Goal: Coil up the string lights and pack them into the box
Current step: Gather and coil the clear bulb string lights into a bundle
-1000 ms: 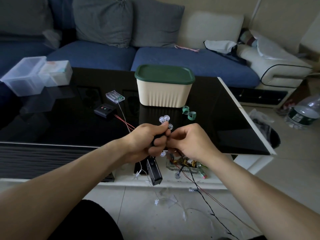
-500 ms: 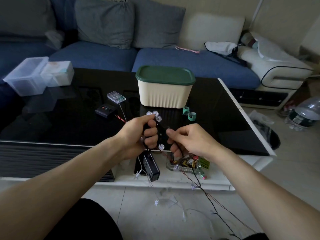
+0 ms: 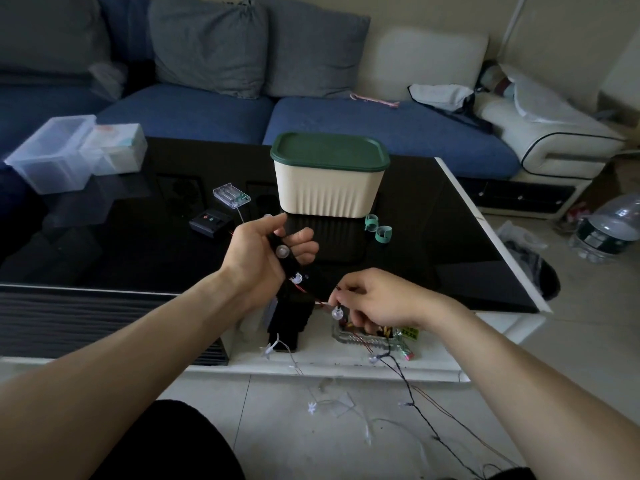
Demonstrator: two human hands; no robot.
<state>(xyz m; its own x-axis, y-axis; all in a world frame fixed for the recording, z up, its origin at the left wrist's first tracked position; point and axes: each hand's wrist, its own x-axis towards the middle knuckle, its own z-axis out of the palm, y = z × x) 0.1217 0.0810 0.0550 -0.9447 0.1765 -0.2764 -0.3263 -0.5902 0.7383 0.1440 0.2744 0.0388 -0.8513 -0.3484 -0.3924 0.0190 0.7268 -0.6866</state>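
Observation:
My left hand [image 3: 258,252] grips a coil of the string lights [image 3: 288,263], dark wire with small clear bulbs, above the table's near edge. My right hand [image 3: 375,299] pinches the red and black wire a little lower right, beside a clear bulb [image 3: 336,312]. The wire runs between both hands, then trails down to the floor [image 3: 420,414]. The cream box with a dark green lid [image 3: 329,174] stands shut on the black glass table [image 3: 450,244], behind my hands.
A clear battery case [image 3: 231,195] and a black controller [image 3: 211,222] lie left of the box. Two green clips [image 3: 377,229] lie by its right corner. Clear plastic tubs [image 3: 74,152] sit far left. A sofa [image 3: 381,133] runs behind; a water bottle [image 3: 609,230] lies at right.
My hands have drawn apart: the left turned palm-up and rose with the coil, while the right slid down and right along the wire, stretching it between them.

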